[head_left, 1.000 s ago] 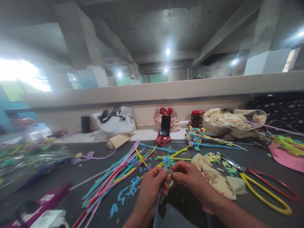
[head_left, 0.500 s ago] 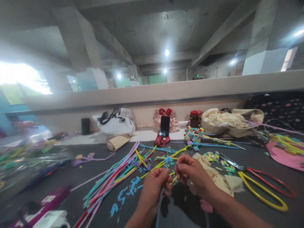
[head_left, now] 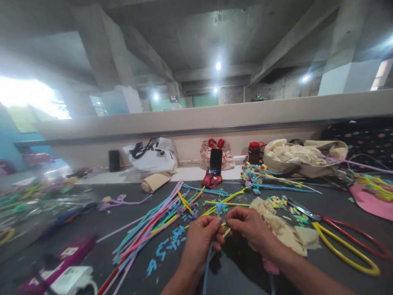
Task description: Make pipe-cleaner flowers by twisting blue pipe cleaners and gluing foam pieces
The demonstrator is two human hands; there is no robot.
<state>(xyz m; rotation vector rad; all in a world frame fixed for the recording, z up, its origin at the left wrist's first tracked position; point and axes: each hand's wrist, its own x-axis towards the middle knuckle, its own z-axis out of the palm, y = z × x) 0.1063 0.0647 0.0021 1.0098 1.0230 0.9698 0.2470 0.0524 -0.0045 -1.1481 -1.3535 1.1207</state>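
My left hand [head_left: 202,235] is closed on a light blue pipe cleaner [head_left: 206,268] that hangs down from below the fingers. A small blue fuzzy flower head [head_left: 220,207] stands up just above my left thumb. Close by on its right, my right hand [head_left: 250,225] pinches with thumb and forefinger. What sits between those fingertips is too small to make out. Short blue cut pieces [head_left: 161,250] lie scattered left of my left hand. Yellow pipe cleaners [head_left: 225,200] lie on the table behind both hands.
Long coloured pipe cleaners [head_left: 153,223] spread out to the left. Large scissors [head_left: 346,233] with red and yellow handles lie at right, beside a crumpled cream cloth [head_left: 284,229]. A phone [head_left: 215,162] stands at the back, left of finished small flowers [head_left: 253,176]. A purple power strip [head_left: 58,264] lies front left.
My right hand has come down and slightly inward, nearer the left fingertips. My left hand keeps its hold on the blue pipe cleaner. The whole view has shifted slightly.
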